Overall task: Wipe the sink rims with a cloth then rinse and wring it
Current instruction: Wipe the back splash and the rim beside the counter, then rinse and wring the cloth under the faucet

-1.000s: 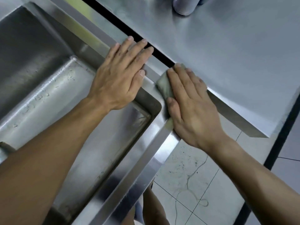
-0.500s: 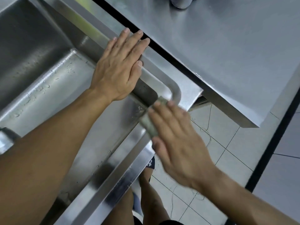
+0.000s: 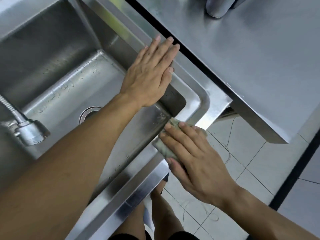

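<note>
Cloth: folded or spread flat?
Folded: the cloth is a small thick pad under the right hand, pressed on the sink rim.

Steel sink rim (image 3: 189, 79) carries cloth (image 3: 164, 148) (near corner); adjacent table (image 3: 251, 66) bears cylinder (image 3: 216, 8).

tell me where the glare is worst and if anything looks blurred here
Head view: glare is strongest on the sink rim at the near right corner and along its front face; the left hand, right hand and cloth are sharp; the faucet head at the left edge looks slightly soft.

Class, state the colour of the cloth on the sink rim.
The cloth is greyish green; head view.
</note>
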Tool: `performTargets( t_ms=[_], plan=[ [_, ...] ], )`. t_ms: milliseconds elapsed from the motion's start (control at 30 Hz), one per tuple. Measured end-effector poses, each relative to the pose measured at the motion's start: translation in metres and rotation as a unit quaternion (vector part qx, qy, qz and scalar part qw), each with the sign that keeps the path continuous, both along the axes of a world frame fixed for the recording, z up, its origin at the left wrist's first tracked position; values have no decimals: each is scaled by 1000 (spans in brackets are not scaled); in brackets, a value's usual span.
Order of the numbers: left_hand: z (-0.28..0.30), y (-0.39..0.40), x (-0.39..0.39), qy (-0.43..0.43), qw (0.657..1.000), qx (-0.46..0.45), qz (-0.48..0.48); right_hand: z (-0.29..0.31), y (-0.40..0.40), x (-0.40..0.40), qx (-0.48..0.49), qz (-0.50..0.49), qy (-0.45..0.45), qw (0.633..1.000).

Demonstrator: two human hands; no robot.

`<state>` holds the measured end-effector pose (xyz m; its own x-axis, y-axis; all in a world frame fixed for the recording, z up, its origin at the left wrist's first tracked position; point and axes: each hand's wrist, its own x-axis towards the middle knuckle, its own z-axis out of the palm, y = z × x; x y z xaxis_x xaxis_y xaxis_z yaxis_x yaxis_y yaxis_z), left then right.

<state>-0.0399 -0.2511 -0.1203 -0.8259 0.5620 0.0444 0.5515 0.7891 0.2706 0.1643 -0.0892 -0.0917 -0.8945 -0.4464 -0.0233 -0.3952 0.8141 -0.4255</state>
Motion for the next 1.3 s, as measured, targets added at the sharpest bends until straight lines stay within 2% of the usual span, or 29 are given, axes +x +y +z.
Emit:
performTargets(
  t_ms=[67,133,267,333,433,500,667,767,800,900,967,1033,1167,1300],
  plan=[
    [4,-6,13,-26,1000,12,2,3,9,-18,-13,45,14,999],
    [6,-21,36,-75,995,56,17,12,12,-42,-33,51,5,998],
    [0,-69,92,-206,968,84,114,29,-8,-84,-35,49,-26,998],
    [-9,-101,116,-285,943,60,160,29,-30,-103,-30,72,-39,996],
    [-21,-157,147,-402,885,3,236,27,-72,-122,-44,104,-51,992],
    [-22,-195,163,-418,853,7,312,24,-101,-131,-56,126,-54,989],
    [-1,-264,161,-306,812,98,487,14,-150,-151,-40,165,-59,984],
    [18,-295,126,-180,795,146,561,7,-169,-164,-30,178,-44,983],
    [25,-304,112,-126,800,149,567,5,-175,-168,-25,184,-38,982],
    [47,-317,68,22,855,147,497,3,-193,-182,-24,193,-14,981],
    [59,-316,43,78,900,120,412,5,-206,-192,-33,198,1,980],
    [61,-317,27,117,924,77,356,6,-218,-203,-48,217,12,975],
    [44,-328,17,144,931,-25,335,6,-235,-235,-48,313,20,948],
    [33,-327,15,160,922,-96,341,9,-236,-261,-31,386,47,921]
  ],
)
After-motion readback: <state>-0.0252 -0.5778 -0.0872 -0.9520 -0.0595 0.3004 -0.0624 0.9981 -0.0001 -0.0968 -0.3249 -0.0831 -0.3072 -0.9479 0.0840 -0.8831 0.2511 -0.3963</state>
